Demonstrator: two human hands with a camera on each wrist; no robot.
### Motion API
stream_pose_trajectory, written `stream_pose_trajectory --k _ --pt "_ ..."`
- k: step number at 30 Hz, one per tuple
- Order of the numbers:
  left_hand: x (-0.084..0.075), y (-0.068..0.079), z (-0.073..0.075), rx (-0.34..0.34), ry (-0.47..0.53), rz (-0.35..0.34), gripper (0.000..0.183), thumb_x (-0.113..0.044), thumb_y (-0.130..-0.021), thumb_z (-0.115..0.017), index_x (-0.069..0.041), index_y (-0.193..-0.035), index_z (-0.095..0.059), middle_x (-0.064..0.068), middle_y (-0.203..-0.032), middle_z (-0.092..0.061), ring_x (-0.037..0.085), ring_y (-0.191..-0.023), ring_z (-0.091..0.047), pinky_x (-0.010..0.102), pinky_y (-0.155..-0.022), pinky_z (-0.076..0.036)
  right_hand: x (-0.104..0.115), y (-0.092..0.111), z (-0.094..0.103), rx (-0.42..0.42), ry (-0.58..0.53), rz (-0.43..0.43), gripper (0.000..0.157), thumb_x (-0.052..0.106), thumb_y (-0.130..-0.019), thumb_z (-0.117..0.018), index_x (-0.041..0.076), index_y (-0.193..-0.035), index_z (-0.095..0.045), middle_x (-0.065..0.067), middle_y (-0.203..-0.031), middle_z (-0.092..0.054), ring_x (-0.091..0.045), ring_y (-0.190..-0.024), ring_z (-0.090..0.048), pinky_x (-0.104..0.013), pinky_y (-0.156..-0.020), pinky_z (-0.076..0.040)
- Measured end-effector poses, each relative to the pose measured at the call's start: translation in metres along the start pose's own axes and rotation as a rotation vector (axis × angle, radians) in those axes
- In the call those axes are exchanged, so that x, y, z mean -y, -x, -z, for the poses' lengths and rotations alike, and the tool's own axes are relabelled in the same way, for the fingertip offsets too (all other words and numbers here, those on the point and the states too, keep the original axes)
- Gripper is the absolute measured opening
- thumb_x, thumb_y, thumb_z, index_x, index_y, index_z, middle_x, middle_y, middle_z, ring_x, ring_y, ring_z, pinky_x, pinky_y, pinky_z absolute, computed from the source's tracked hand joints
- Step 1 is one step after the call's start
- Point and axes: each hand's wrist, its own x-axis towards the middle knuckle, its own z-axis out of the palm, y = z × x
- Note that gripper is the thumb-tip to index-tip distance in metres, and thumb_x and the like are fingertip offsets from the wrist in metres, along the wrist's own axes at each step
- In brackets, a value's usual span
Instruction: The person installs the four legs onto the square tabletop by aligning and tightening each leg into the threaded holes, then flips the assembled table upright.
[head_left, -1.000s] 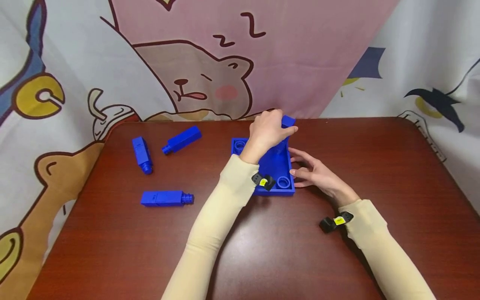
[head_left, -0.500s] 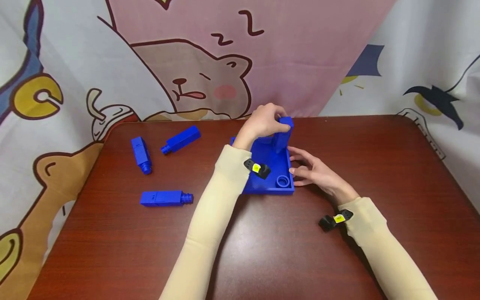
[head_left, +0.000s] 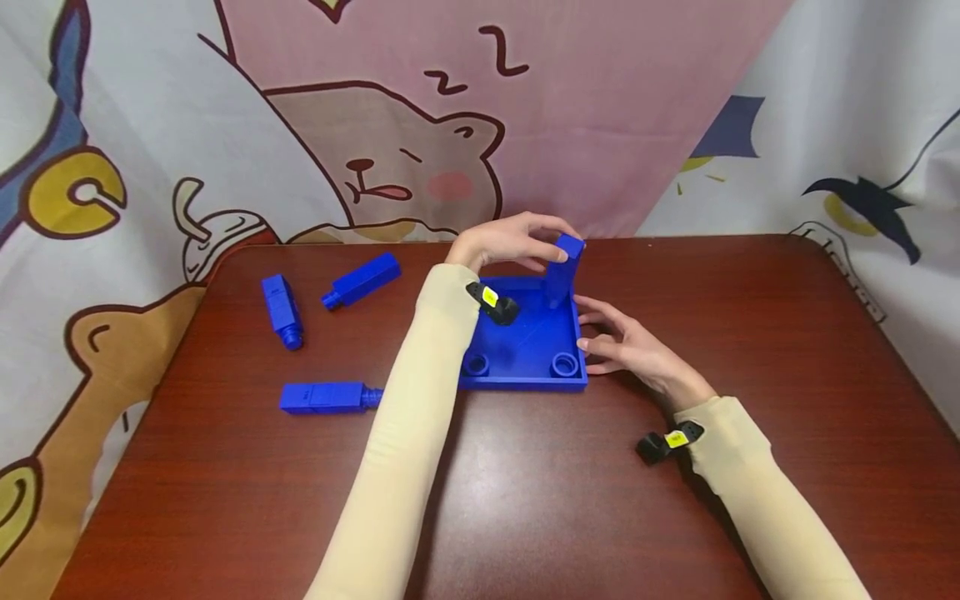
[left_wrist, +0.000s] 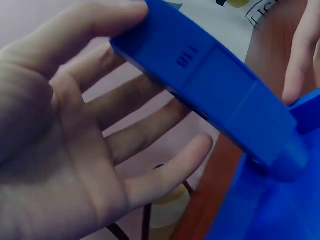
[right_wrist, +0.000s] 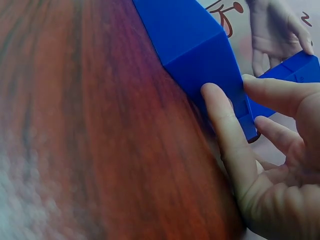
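Note:
My left hand [head_left: 517,237] pinches the top of a blue square table leg [head_left: 562,271] between thumb and fingers. In the left wrist view the number 118 shows on this leg [left_wrist: 215,80], and the other fingers spread out behind it. The leg stands nearly upright at the far right corner of a shallow blue tabletop [head_left: 525,384], which lies with its rimmed side up. Round sockets sit in the near corners. My right hand [head_left: 637,350] rests against the tabletop's right side, its fingers extended and thumb touching the rim; in the right wrist view its fingertips touch the outer wall [right_wrist: 200,65].
Further blue legs with threaded ends lie left of the tabletop: one leg [head_left: 282,308] at the far left, another leg [head_left: 363,281] behind, a third leg [head_left: 326,397] nearer. A printed curtain [head_left: 585,125] hangs behind the brown table [head_left: 562,500].
My left hand has turned and its wrist has swung left, uncovering the near left socket. The leg now stands more upright in view. My right hand has stayed in place.

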Motion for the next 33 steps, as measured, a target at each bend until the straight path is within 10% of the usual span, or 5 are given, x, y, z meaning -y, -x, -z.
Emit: stream_pose_trajectory --k 8,15,21,26,33 --pt "0.013 -0.003 -0.003 0.001 0.042 -0.039 0.039 -0.018 -0.096 -0.061 -0.01 -0.133 -0.054 0.007 -0.131 -0.053 0.022 -0.117 -0.054 0.039 -0.091 -0.049 -0.003 0.001 -0.001 -0.002 -0.01 -0.002 0.071 0.006 -0.094 -0.062 0.016 -0.153 -0.025 -0.023 -0.136 -0.034 -0.031 -0.103 -0.059 -0.052 -0.073 -0.054" --pt "-0.003 0.009 -0.01 -0.037 -0.304 -0.004 0.063 -0.03 -0.092 -0.066 -0.023 -0.148 -0.037 0.004 -0.147 -0.041 0.016 -0.132 -0.04 0.031 -0.102 -0.038 -0.005 0.002 -0.001 0.002 0.002 -0.002 0.07 0.007 -0.094 -0.062 0.016 -0.153 -0.025 -0.023 -0.137 -0.033 -0.032 -0.103 -0.059 -0.052 -0.073 -0.054" --pt "-0.031 0.024 -0.03 -0.308 -0.528 0.067 0.064 -0.035 -0.09 -0.067 -0.008 -0.143 -0.044 0.011 -0.132 -0.056 0.022 -0.121 -0.052 0.031 -0.099 -0.04 -0.002 0.001 0.0 -0.002 0.027 0.01 0.07 0.007 -0.094 -0.062 0.016 -0.153 -0.025 -0.023 -0.137 -0.034 -0.029 -0.102 -0.059 -0.05 -0.072 -0.054" --pt "-0.04 0.023 -0.052 -0.566 -0.465 0.136 0.053 -0.04 -0.088 -0.07 -0.008 -0.129 -0.059 0.006 -0.118 -0.065 0.021 -0.112 -0.055 0.032 -0.094 -0.041 0.001 0.001 0.001 -0.013 0.036 0.018 0.069 0.007 -0.094 -0.062 0.016 -0.153 -0.026 -0.022 -0.135 -0.035 -0.026 -0.101 -0.059 -0.049 -0.072 -0.055" --pt "-0.03 0.013 -0.067 -0.71 -0.441 0.145 0.038 -0.036 -0.085 -0.073 -0.012 -0.114 -0.066 0.003 -0.107 -0.067 0.02 -0.1 -0.057 0.033 -0.083 -0.044 -0.001 0.001 -0.001 -0.011 0.024 0.021 0.069 0.006 -0.094 -0.062 0.015 -0.153 -0.026 -0.023 -0.135 -0.035 -0.025 -0.098 -0.061 -0.049 -0.071 -0.055"
